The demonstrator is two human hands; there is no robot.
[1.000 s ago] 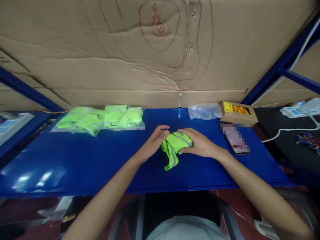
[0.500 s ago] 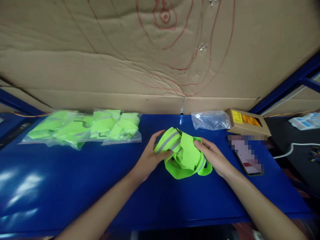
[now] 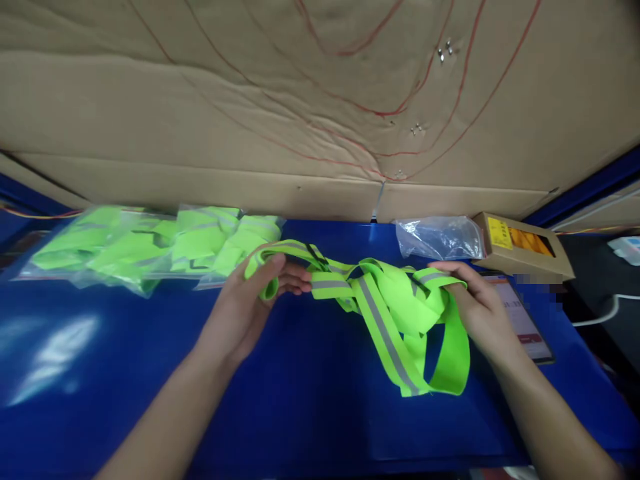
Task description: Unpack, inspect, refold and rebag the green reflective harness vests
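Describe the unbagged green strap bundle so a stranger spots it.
Look at the middle of the blue table. Between the left hand and right hand is a loose, grey-striped green strap bundle; unlike the bagged bundles at back left, no clear plastic covers it.

On the cardboard wall [image 3: 150, 127], red curved lines were drawn. Near this wall, a small carton [image 3: 507, 259] was placed, and orange contents could be seen through its window. A phone [image 3: 523, 323] was laid near the carton. A white cable [image 3: 595, 322] was seen at the right.
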